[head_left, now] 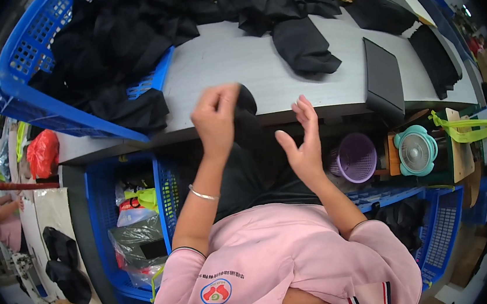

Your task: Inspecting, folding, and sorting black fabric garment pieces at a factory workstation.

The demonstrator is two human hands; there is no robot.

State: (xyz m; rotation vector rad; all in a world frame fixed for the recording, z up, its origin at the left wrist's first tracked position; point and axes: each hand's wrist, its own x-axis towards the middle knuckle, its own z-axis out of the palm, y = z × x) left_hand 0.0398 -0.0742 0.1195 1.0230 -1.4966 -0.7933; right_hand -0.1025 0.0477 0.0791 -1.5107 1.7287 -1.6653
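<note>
My left hand is closed at the table's front edge, its fingers curled round a black cloth piece. That cloth shows beside the knuckles and hangs toward my lap, dark against the shadow there. Apart from it, my right hand is raised in front of the edge, thumb and fingers spread, with nothing in it. Beyond the hands, a folded black fabric piece lies on the grey table. A large heap of black cloth fills the far left.
A blue basket stands tilted at the left of the table. Flat black pieces lie at the right. Below the edge are a purple basket, a teal fan and a blue crate. A co-worker is far left.
</note>
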